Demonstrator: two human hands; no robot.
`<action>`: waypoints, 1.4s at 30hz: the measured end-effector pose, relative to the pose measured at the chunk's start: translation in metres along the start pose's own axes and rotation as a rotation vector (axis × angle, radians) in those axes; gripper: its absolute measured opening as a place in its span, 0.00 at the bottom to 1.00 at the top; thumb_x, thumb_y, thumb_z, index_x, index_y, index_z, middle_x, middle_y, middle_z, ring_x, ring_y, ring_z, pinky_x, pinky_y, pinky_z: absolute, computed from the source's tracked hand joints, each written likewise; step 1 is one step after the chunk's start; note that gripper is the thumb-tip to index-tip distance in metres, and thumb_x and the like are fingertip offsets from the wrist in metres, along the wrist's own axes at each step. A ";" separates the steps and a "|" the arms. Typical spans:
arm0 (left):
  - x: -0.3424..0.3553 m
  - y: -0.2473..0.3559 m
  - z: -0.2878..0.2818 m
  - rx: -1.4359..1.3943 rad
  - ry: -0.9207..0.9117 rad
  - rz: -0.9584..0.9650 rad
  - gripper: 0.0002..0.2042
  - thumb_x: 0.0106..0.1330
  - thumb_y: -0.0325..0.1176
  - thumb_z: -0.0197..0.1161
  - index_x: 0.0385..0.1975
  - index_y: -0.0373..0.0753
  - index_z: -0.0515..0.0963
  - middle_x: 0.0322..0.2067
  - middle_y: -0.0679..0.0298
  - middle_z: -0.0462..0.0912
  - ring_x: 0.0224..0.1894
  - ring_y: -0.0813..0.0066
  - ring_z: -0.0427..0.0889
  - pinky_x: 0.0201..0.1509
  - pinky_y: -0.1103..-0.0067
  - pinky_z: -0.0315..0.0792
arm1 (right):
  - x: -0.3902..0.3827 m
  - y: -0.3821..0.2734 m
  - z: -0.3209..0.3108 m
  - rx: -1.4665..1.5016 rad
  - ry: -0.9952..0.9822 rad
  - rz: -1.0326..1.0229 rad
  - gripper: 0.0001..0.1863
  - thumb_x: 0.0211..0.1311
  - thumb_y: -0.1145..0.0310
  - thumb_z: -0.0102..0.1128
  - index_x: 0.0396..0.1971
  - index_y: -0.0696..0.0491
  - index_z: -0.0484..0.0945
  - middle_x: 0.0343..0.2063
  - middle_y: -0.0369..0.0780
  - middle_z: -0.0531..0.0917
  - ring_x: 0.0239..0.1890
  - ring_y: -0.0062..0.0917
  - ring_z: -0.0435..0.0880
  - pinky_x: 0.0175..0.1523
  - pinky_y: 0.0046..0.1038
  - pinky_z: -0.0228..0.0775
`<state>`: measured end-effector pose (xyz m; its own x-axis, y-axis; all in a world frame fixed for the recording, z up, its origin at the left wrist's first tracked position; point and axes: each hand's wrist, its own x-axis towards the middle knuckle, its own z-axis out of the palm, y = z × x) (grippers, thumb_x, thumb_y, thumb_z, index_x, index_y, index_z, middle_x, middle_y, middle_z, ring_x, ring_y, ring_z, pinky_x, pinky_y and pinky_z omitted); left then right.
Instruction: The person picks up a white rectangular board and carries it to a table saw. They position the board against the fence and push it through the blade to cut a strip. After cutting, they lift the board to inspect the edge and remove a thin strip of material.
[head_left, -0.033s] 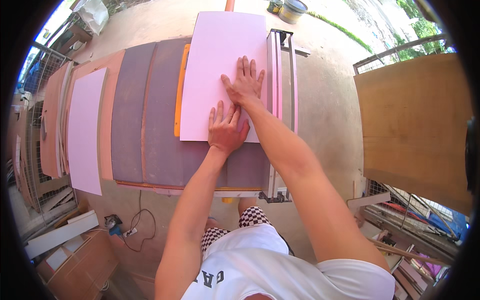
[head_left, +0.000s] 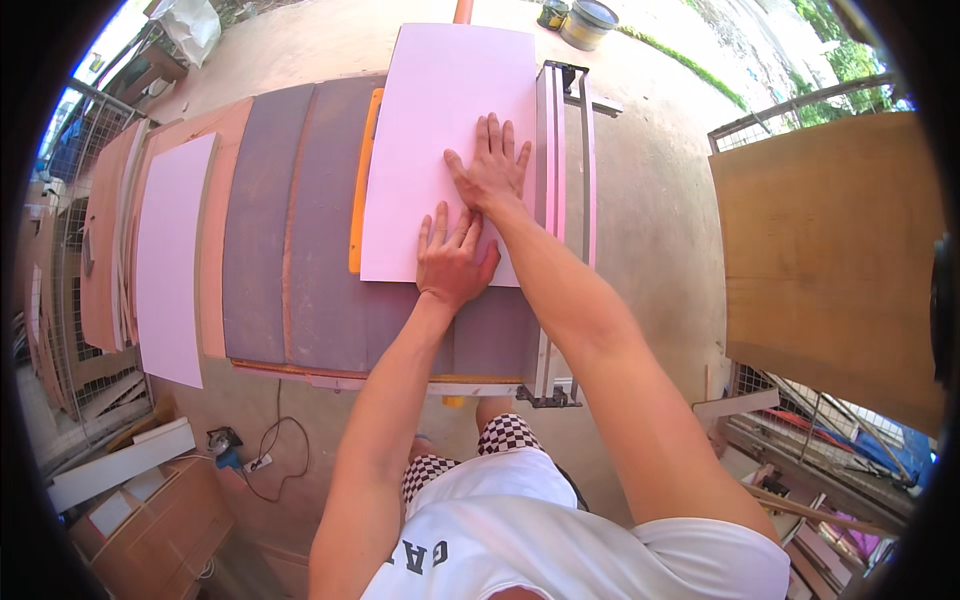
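Observation:
A white rectangular panel (head_left: 450, 110) lies flat on a grey-topped work table (head_left: 330, 200), its far end reaching past the table. My left hand (head_left: 455, 262) rests on the panel near its close edge, fingers spread and palm down. Farther forward and to the right, my right hand (head_left: 490, 175) also lies flat on the panel with its fingers apart. The left fingertips meet the right wrist. Along the panel's left edge runs a yellow strip (head_left: 363, 190). Just beyond its right edge stand metal fence rails (head_left: 550, 150).
Another white panel (head_left: 175, 260) lies on the table's left end. A brown board (head_left: 830, 250) stands to the right. On the floor at lower left are a corded power tool (head_left: 226, 445) and a wooden box (head_left: 165, 520). Buckets (head_left: 587, 22) stand beyond the table.

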<state>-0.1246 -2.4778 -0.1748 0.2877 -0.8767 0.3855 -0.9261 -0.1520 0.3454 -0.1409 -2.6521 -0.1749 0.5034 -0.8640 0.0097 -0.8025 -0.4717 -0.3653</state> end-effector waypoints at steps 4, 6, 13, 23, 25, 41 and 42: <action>0.007 -0.002 0.002 0.001 -0.002 0.014 0.26 0.68 0.48 0.68 0.62 0.39 0.86 0.65 0.55 0.86 0.72 0.38 0.76 0.78 0.47 0.64 | 0.009 0.002 0.001 0.007 -0.005 0.002 0.53 0.75 0.32 0.45 0.86 0.54 0.47 0.87 0.42 0.48 0.89 0.39 0.37 0.87 0.56 0.21; 0.015 -0.005 0.005 0.007 0.012 0.019 0.26 0.68 0.48 0.68 0.61 0.39 0.86 0.65 0.55 0.86 0.72 0.38 0.76 0.78 0.47 0.64 | 0.019 0.004 0.003 0.015 0.020 -0.012 0.53 0.75 0.32 0.46 0.85 0.54 0.48 0.87 0.42 0.49 0.89 0.39 0.38 0.87 0.57 0.22; 0.027 -0.008 0.011 0.010 0.027 0.010 0.27 0.69 0.49 0.68 0.63 0.38 0.85 0.65 0.56 0.86 0.73 0.39 0.76 0.78 0.47 0.64 | 0.033 0.007 0.006 0.001 0.026 -0.020 0.53 0.75 0.32 0.45 0.86 0.54 0.48 0.87 0.42 0.49 0.89 0.40 0.38 0.87 0.58 0.22; 0.040 -0.012 0.016 0.028 0.023 0.010 0.28 0.68 0.51 0.67 0.62 0.39 0.86 0.67 0.57 0.84 0.73 0.39 0.76 0.78 0.47 0.64 | 0.049 0.008 0.006 -0.012 0.003 -0.011 0.52 0.75 0.31 0.43 0.86 0.53 0.47 0.87 0.41 0.48 0.89 0.38 0.37 0.87 0.57 0.20; 0.042 -0.012 0.015 0.019 0.040 0.013 0.28 0.68 0.51 0.67 0.62 0.39 0.86 0.67 0.57 0.84 0.73 0.39 0.76 0.78 0.47 0.64 | 0.050 0.008 0.006 -0.016 0.011 -0.013 0.52 0.75 0.31 0.42 0.86 0.53 0.47 0.87 0.41 0.48 0.89 0.38 0.37 0.87 0.57 0.20; 0.054 -0.020 0.027 -0.017 0.042 -0.024 0.29 0.66 0.53 0.67 0.61 0.39 0.86 0.67 0.56 0.84 0.74 0.40 0.74 0.80 0.45 0.61 | 0.070 0.010 0.007 -0.013 0.044 -0.051 0.53 0.74 0.31 0.44 0.86 0.54 0.49 0.86 0.42 0.50 0.89 0.40 0.40 0.87 0.58 0.23; 0.055 -0.020 0.027 -0.009 0.069 -0.021 0.29 0.66 0.53 0.68 0.61 0.39 0.86 0.67 0.57 0.84 0.74 0.40 0.75 0.79 0.46 0.61 | 0.071 0.010 0.007 -0.008 0.041 -0.051 0.53 0.74 0.31 0.44 0.86 0.54 0.49 0.86 0.42 0.50 0.89 0.40 0.40 0.87 0.58 0.23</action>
<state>-0.0970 -2.5353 -0.1835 0.3233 -0.8398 0.4361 -0.9177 -0.1657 0.3612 -0.1109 -2.7174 -0.1847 0.5301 -0.8454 0.0657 -0.7789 -0.5161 -0.3563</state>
